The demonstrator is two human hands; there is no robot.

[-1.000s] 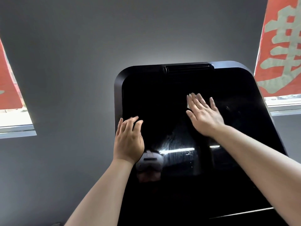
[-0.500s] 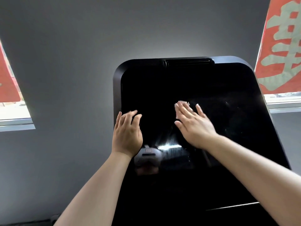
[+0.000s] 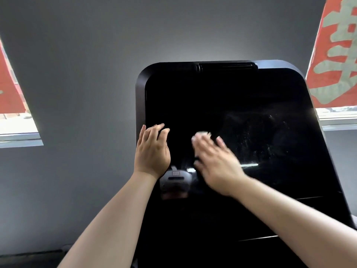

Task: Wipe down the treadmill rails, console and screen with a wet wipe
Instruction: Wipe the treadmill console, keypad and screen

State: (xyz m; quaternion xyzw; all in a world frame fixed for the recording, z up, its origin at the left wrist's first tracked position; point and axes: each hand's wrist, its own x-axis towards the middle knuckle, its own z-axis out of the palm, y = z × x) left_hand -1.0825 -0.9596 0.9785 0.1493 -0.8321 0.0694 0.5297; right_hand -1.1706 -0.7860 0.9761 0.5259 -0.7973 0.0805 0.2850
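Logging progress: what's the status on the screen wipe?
Left hand flat on the screen near its left edge. Right hand presses the wet wipe mid-screen. Streaks on the right half. Nothing in the way.

1. Dim overall; bright, blown-out daylight from the windows [image 3: 18, 123] at both edges.
2. Soft glow on the grey wall [image 3: 87, 55] above the screen [image 3: 241, 105].
3. Thin streaks of glare on the dark glass.
4. Motion-blurred right hand [image 3: 216, 161]; sharper left hand [image 3: 152, 151].
5. Wide-angle slanting at the edges.
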